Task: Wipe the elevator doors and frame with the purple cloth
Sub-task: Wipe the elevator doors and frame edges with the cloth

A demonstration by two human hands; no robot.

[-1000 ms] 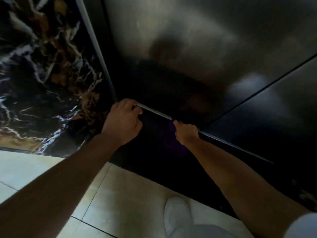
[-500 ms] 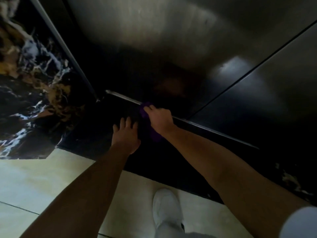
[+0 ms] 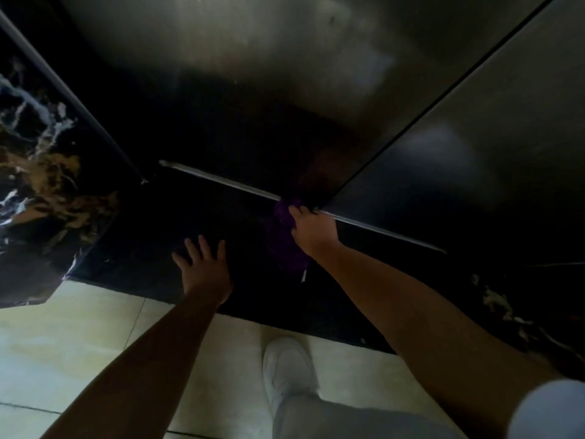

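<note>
From the head view, our right hand (image 3: 313, 229) is clenched on the crumpled purple cloth (image 3: 285, 239), pressed at the silver metal sill rail (image 3: 221, 179) where the brushed-steel elevator doors (image 3: 316, 74) meet. The cloth trails down from the grip towards the floor, its long axis roughly vertical. Our left hand (image 3: 202, 267) rests open-fingered on the dark threshold (image 3: 142, 236), holding nothing. We seem to be on the bottom edge; the dim light hides what is clean.

The floor (image 3: 72, 337) is pale cream tile with thin dark grout lines, giving way to a dark polished stone threshold (image 3: 152, 248) that runs up to a metal sill strip (image 3: 221, 180). A white shoe (image 3: 289, 372) stands on the pale tile near the threshold's edge. The left hand (image 3: 204, 267) rests flat, fingers spread, on the dark threshold.
</note>
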